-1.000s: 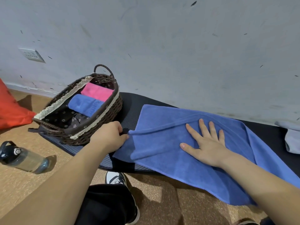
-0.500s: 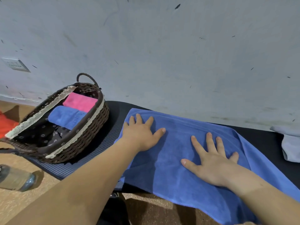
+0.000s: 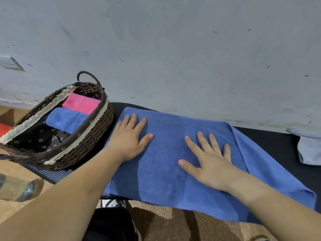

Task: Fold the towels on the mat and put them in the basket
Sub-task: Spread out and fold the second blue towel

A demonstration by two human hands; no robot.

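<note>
A blue towel [image 3: 170, 171], folded over once, lies spread on the black mat [image 3: 271, 141], its front edge hanging over the mat's near side. My left hand [image 3: 129, 138] rests flat on the towel's left end with fingers straight. My right hand [image 3: 208, 160] lies flat on the towel's middle, fingers spread. Left of the towel stands a brown wicker basket [image 3: 86, 146] with a lace-trimmed liner. Inside it lie a folded pink towel [image 3: 80, 103] and a folded blue towel [image 3: 66, 120].
A grey towel [image 3: 309, 146] lies on the mat at the right edge. A clear bottle [image 3: 15, 188] lies on the cork floor at the left. A grey wall rises right behind the mat. Something red [image 3: 4, 128] shows beyond the basket. My shoe [image 3: 114, 203] is below the mat.
My left hand let go of the towel's left edge after folding it over, then came to lie flat on the towel. Both hands have since slid slightly while the view shifted left.
</note>
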